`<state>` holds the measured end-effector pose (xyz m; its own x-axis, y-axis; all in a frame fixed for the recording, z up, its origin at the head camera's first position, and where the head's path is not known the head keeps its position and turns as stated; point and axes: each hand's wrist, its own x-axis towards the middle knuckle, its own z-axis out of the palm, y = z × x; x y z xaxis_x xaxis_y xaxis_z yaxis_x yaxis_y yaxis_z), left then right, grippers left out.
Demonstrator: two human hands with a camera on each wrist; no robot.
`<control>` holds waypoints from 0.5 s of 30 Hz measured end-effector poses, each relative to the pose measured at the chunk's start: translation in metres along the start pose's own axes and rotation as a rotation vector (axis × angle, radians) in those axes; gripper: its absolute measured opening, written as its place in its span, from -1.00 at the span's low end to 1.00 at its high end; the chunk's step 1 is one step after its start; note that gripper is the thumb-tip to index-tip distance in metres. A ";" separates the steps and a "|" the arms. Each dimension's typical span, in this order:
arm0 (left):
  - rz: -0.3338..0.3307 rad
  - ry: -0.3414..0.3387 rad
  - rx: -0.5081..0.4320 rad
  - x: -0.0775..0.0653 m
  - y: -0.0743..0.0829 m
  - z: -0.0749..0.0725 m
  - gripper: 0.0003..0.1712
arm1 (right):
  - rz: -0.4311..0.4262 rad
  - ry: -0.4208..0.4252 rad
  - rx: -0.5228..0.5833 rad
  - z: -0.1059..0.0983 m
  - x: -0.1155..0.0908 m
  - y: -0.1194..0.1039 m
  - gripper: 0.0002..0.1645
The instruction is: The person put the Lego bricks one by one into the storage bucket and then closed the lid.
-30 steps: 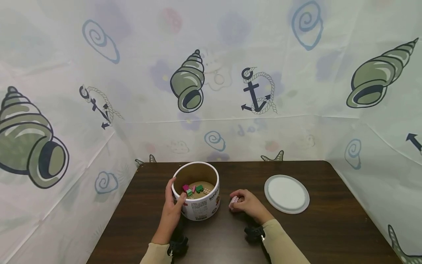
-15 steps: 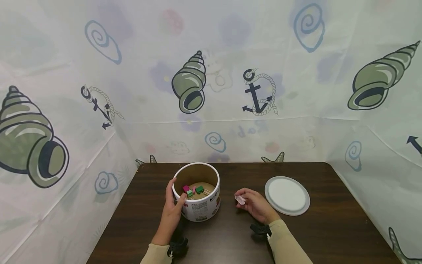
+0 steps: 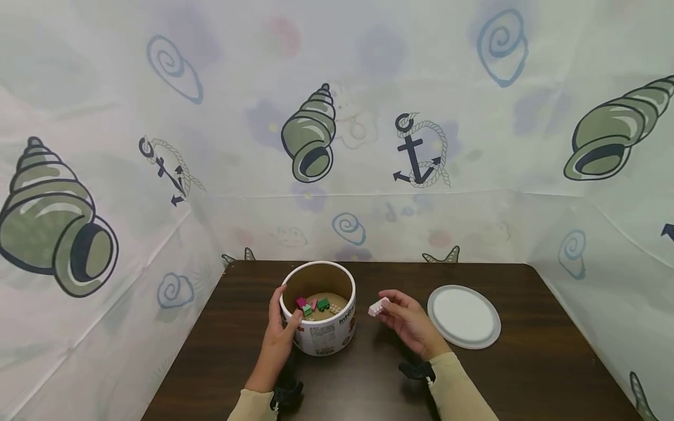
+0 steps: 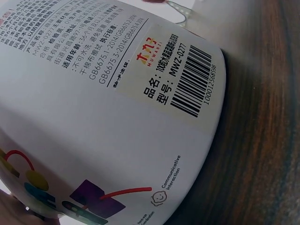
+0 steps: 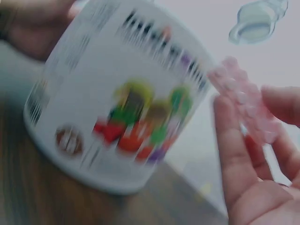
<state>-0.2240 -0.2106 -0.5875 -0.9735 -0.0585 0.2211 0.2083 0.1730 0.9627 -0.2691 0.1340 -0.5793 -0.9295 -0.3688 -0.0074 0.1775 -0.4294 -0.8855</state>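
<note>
A white printed bucket (image 3: 322, 340) stands upright on the table. My left hand (image 3: 278, 338) grips its near left rim, the thumb lying over the edge. On the bucket's floor lie several toy building bricks, among them a green brick (image 3: 323, 304) and a magenta brick (image 3: 301, 302). To the right of the bucket, my right hand (image 3: 413, 324) pinches a pale pink building brick (image 3: 378, 307) between thumb and fingers, above the table. Two rows of studs show on this pink brick (image 5: 246, 101) in the right wrist view. Printed labels on the bucket (image 4: 108, 126) fill the left wrist view.
A round white lid (image 3: 464, 317) lies flat on the dark brown wooden table (image 3: 532, 362), right of my right hand. A white cloth (image 3: 368, 228) printed with shells and anchors hangs behind the table and along both sides.
My right hand has lifted the pink brick off the table and turned so that it shows more. It moved slightly right, then back. The left hand keeps its hold on the bucket.
</note>
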 end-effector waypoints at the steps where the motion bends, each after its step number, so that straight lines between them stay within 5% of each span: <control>1: 0.001 0.000 -0.005 0.000 -0.001 0.001 -0.15 | -0.028 0.014 0.020 0.004 -0.001 -0.005 -0.75; 8: 0.000 -0.002 0.003 -0.001 0.001 0.002 -0.14 | -0.187 0.014 0.116 0.050 0.004 -0.042 -0.91; 15: 0.016 0.014 0.040 0.000 0.001 0.001 -0.15 | -0.175 -0.073 0.083 0.104 0.030 -0.054 -0.73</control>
<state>-0.2234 -0.2090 -0.5865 -0.9687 -0.0688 0.2385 0.2194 0.2127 0.9522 -0.2730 0.0604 -0.4833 -0.9232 -0.3400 0.1789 0.0446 -0.5573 -0.8291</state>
